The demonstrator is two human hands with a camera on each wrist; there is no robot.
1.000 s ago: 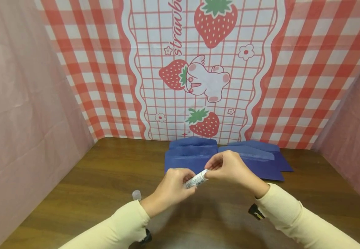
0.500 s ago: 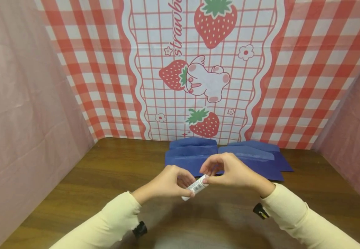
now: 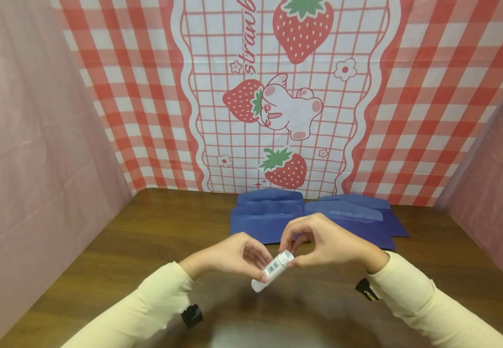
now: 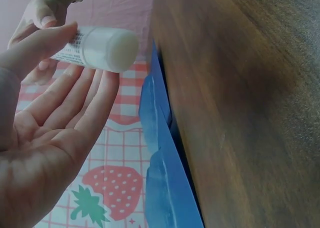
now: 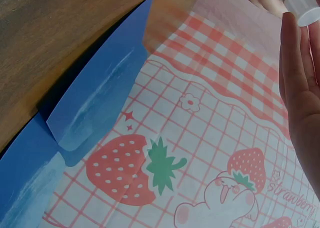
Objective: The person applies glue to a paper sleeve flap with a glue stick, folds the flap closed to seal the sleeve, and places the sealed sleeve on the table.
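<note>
A white glue stick (image 3: pixel 273 268) with a printed label hangs tilted above the table, between both hands. My left hand (image 3: pixel 234 255) grips its body with thumb and fingers. Seen from the left wrist, the glue stick's uncapped end (image 4: pixel 124 50) shows a pale, creamy face. My right hand (image 3: pixel 330 241) pinches the opposite end, its thumb and curled fingers around the rim. In the right wrist view that translucent end (image 5: pixel 304 9) sits by the fingertips.
Blue envelopes with raised flaps lie at the table's back: one group on the left (image 3: pixel 256 227), another on the right (image 3: pixel 379 234). Whitish streaks mark their flaps (image 5: pixel 95 105). Behind hangs a strawberry-print cloth (image 3: pixel 216 121); pink cloth (image 3: pixel 29 145) flanks the wooden table (image 3: pixel 116 270).
Both hands have come slightly lower with the glue stick, which tilts more steeply. The right fingers have shifted around its end. A clear cap seen earlier beside the left sleeve is out of sight.
</note>
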